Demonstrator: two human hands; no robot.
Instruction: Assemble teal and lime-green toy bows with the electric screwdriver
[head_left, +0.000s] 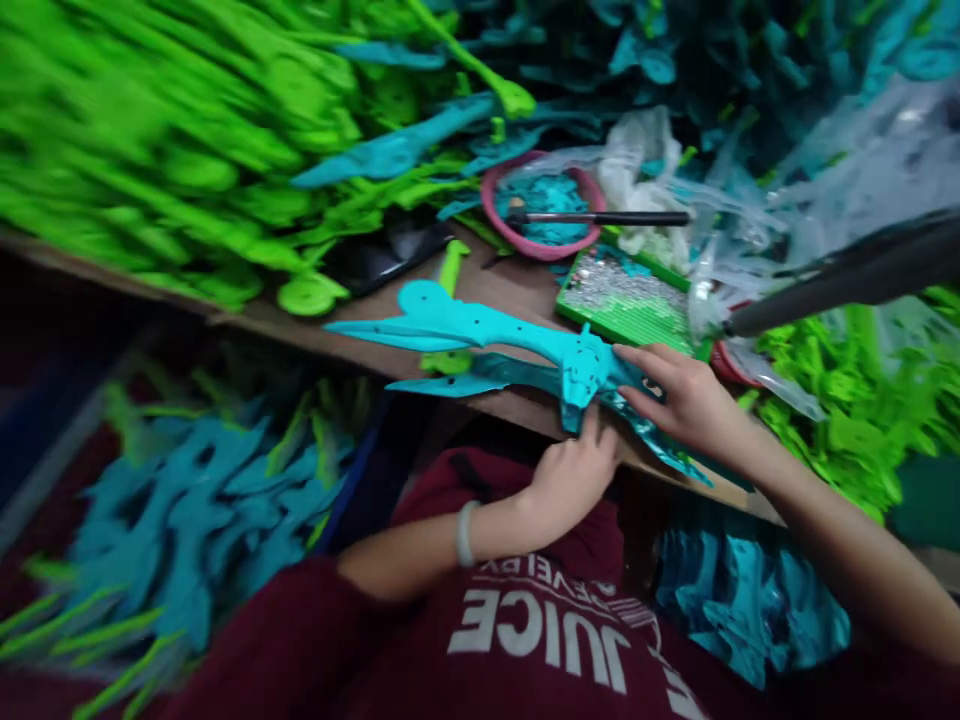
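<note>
A bright blue moulded plastic toy part [510, 325], long and pointed at its left end, lies across the table's front edge. A second blue pointed piece [450, 386] shows just below it. My left hand [574, 475], with a pale band on the wrist, has its fingers curled in against the lower end of the part's thick middle. My right hand [682, 400] grips the part's right side, thumb below and fingers above. What lies under the fingertips is partly hidden. A green piece [446, 362] shows behind the blue pieces.
Beyond lie a pink bowl [489, 205] of small blue parts, a black-handled tool [637, 217] across it, and a green tray [652, 335] of screws. Heaped green parts [187, 150] fill the left. A dark bar [847, 270] juts in right. Blue parts [172, 510] sit below left.
</note>
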